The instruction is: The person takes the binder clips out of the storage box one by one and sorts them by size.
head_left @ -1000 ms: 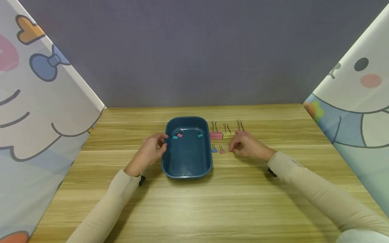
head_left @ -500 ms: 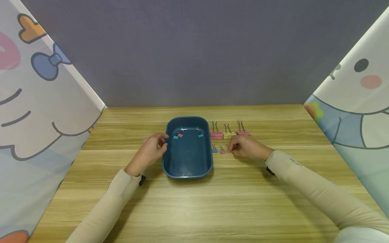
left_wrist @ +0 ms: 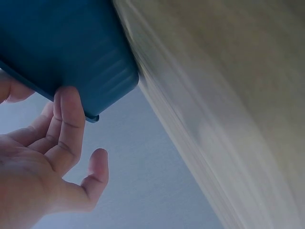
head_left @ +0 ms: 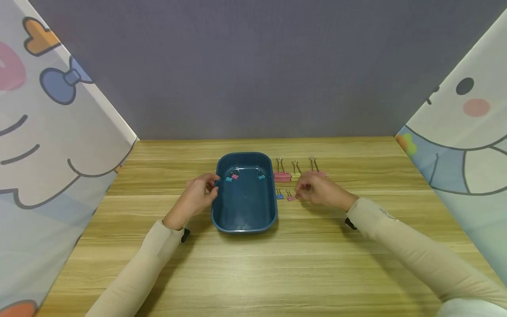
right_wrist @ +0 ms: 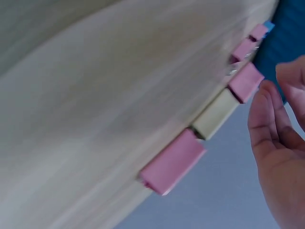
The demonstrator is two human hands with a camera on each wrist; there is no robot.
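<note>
Your left hand [head_left: 196,197] grips the nine-o'clock rim of the blue tray [head_left: 244,220], fingers curled over its edge, on the wooden table [head_left: 253,268]. Your right hand [head_left: 321,190] sits at three o'clock of the tray, its fingertips pinching a small pink binder clip [head_left: 297,196] that rests on the table beside a second small pink clip [head_left: 290,197] and a small blue clip [head_left: 279,196]. At twelve o'clock of that hand stand larger clips, pink [head_left: 282,176] and cream [head_left: 295,175], while three small clips [head_left: 234,177] lie at the tray's far end.

Screened recording booth: wooden tabletop [head_left: 253,264]; grey backdrop [head_left: 253,66] at 12 o'clock; cartoon-print curtains [head_left: 47,154] at 9 and 3.
</note>
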